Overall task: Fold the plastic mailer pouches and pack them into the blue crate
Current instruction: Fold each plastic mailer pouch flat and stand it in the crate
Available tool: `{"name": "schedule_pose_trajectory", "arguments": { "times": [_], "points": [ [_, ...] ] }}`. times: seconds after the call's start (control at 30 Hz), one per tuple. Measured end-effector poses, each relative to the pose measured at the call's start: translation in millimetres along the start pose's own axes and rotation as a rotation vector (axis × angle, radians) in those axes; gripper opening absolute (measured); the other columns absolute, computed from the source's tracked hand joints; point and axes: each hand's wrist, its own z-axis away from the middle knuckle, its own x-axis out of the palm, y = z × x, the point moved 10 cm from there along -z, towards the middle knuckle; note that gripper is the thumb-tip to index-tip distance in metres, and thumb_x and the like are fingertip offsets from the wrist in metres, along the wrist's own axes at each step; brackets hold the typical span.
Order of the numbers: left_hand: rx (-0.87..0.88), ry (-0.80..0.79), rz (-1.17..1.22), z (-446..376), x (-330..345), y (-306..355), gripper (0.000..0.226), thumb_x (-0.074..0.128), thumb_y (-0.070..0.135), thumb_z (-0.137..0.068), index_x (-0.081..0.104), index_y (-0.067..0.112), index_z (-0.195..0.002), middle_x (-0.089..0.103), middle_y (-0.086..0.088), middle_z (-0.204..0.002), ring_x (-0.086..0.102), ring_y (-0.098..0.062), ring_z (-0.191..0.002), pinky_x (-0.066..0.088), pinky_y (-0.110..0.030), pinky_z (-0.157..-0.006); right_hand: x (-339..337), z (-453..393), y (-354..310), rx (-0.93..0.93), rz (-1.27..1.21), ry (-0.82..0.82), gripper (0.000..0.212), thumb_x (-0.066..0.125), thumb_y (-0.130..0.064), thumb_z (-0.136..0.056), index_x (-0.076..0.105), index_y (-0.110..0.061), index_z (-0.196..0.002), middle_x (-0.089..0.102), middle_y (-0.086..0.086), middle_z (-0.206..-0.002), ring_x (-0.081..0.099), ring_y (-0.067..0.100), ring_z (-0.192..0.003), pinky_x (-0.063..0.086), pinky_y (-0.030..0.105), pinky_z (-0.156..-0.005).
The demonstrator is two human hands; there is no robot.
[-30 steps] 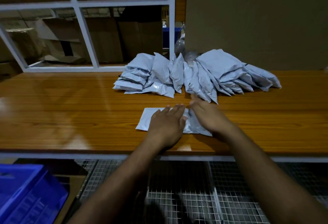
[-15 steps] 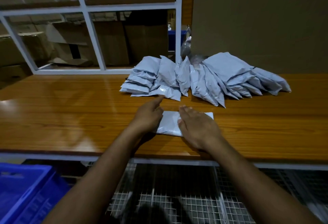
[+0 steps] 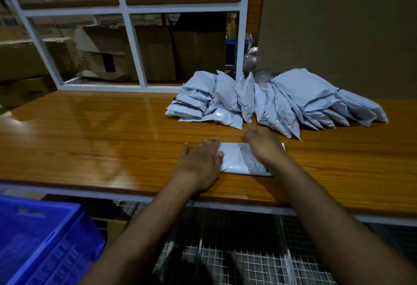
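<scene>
A folded grey mailer pouch lies flat on the wooden table near its front edge. My left hand lies flat on the table with straight fingers, its fingertips against the pouch's left edge. My right hand presses down on the top of the pouch with flat fingers. A heap of several grey mailer pouches leans at the back of the table. The blue crate stands below the table at the lower left.
A white window frame rises behind the table, with cardboard boxes beyond it. A brown board stands behind the heap on the right. A wire mesh rack runs under the table's front edge.
The pouch went from spread out to folded in half. My left hand slid off it to its left edge, and my right hand moved onto the folded pouch.
</scene>
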Motion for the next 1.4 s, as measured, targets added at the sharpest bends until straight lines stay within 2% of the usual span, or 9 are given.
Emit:
{"name": "schedule_pose_trajectory", "arguments": {
  "times": [0.13,0.27,0.5,0.63,0.83,1.07,1.2,1.33,1.4],
  "points": [
    [-0.004,-0.032,0.045,2.6,3.8,-5.1,0.058,0.012,0.047,-0.108,0.004,0.026,-0.162,0.006,0.008,-0.168,0.004,-0.008,-0.154,-0.003,-0.044,-0.125,26.5,7.4,2.9,0.007,0.313,-0.145,0.052,0.023,-0.047,-0.108,0.037,-0.027,-0.153,0.04,0.0,-0.157,0.038,0.027,-0.143,0.032,0.037,-0.11],
    [-0.009,-0.051,0.107,6.0,3.0,-12.8,0.058,0.009,0.048,-0.107,0.004,0.028,-0.161,0.004,0.011,-0.168,0.0,-0.007,-0.154,-0.004,-0.04,-0.125,47.0,9.4,-4.3,-0.156,0.54,-0.172,0.056,0.012,-0.047,-0.107,0.021,-0.029,-0.159,0.014,-0.006,-0.167,0.015,0.014,-0.153,0.012,0.042,-0.124],
    [-0.055,-0.067,-0.072,4.8,-7.1,-32.3,0.056,0.009,0.048,-0.108,0.005,0.033,-0.161,0.003,0.014,-0.167,-0.008,-0.012,-0.154,-0.003,-0.045,-0.125,56.9,12.4,-9.6,-0.166,0.887,-0.195,0.057,0.007,-0.048,-0.105,0.007,-0.034,-0.16,0.009,0.001,-0.168,0.006,0.025,-0.154,0.002,0.061,-0.12],
    [-0.062,-0.108,-0.144,7.8,-3.7,-34.6,0.056,0.007,0.048,-0.107,-0.002,0.032,-0.16,-0.003,0.014,-0.167,-0.013,-0.014,-0.154,-0.007,-0.049,-0.124,56.5,14.5,-23.0,-0.211,1.102,-0.152,0.059,0.007,-0.045,-0.105,0.014,-0.024,-0.16,0.014,0.005,-0.167,0.006,0.026,-0.154,-0.004,0.062,-0.119],
    [-0.13,-0.098,-0.202,7.8,-5.0,-39.6,0.056,0.004,0.047,-0.107,-0.004,0.033,-0.16,-0.007,0.016,-0.167,-0.019,-0.018,-0.153,-0.011,-0.053,-0.122,79.4,18.5,-49.2,-0.298,0.71,-0.311,0.053,0.018,-0.033,-0.109,0.02,-0.014,-0.159,0.023,0.006,-0.165,0.02,0.023,-0.152,0.019,0.046,-0.121],
    [-0.301,0.058,-0.19,24.1,-14.5,-74.7,0.059,0.009,0.043,-0.106,0.007,0.024,-0.162,0.005,0.009,-0.168,-0.013,-0.023,-0.154,-0.006,-0.056,-0.122,94.2,20.4,-41.1,-0.217,0.731,-0.233,0.056,0.01,-0.044,-0.105,0.011,-0.031,-0.16,0.005,-0.01,-0.168,0.005,0.02,-0.154,-0.003,0.057,-0.121],
    [-0.182,0.128,-0.1,29.4,-21.2,-65.3,0.057,0.015,0.042,-0.108,0.01,0.023,-0.161,0.008,0.008,-0.168,-0.009,-0.019,-0.155,0.006,-0.052,-0.124,100.0,19.4,-43.6,-0.225,0.84,-0.219,0.058,0.009,-0.044,-0.105,0.007,-0.029,-0.16,0.003,-0.005,-0.168,0.002,0.026,-0.154,-0.004,0.064,-0.118],
    [0.039,0.02,0.001,27.3,-10.0,-39.1,0.054,0.022,0.04,-0.109,0.01,0.031,-0.161,0.011,0.01,-0.168,-0.001,-0.014,-0.155,0.011,-0.044,-0.124,94.6,20.5,-41.7,-0.26,0.664,-0.253,0.056,0.01,-0.042,-0.107,0.009,-0.027,-0.161,0.004,-0.006,-0.168,0.002,0.018,-0.155,-0.001,0.053,-0.123],
    [0.018,-0.032,-0.012,28.9,-5.0,-43.6,0.054,0.02,0.043,-0.109,0.008,0.036,-0.161,0.011,0.013,-0.167,-0.001,-0.014,-0.155,0.007,-0.045,-0.125,88.8,20.6,-41.0,-0.26,0.573,-0.276,0.054,0.012,-0.039,-0.108,0.012,-0.024,-0.161,0.008,-0.003,-0.168,0.007,0.015,-0.154,0.001,0.046,-0.124]
  ]
}}
